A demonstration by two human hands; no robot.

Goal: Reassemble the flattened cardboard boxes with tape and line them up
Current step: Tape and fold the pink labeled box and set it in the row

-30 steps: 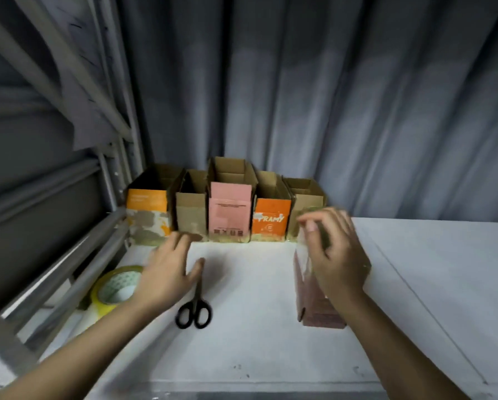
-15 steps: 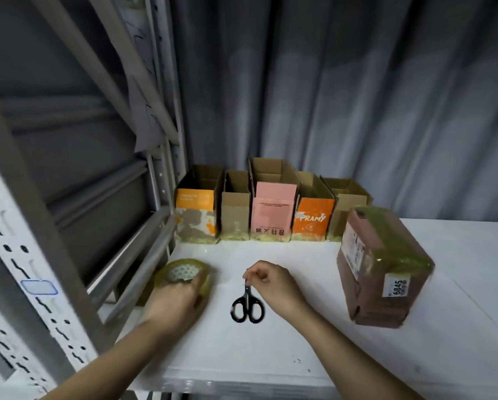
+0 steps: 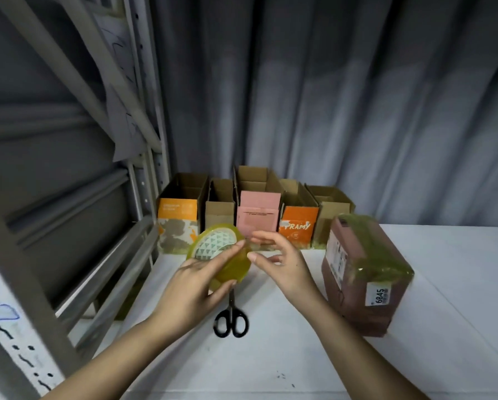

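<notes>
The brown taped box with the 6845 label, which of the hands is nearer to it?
Right. The right hand is just left of the brown taped box, not touching it. The left hand is farther left, holding the tape roll above the scissors.

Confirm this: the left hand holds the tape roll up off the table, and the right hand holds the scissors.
Not quite. In the head view the scissors lie on the table; the right hand picks at the tape roll, which the left hand does hold up.
</notes>
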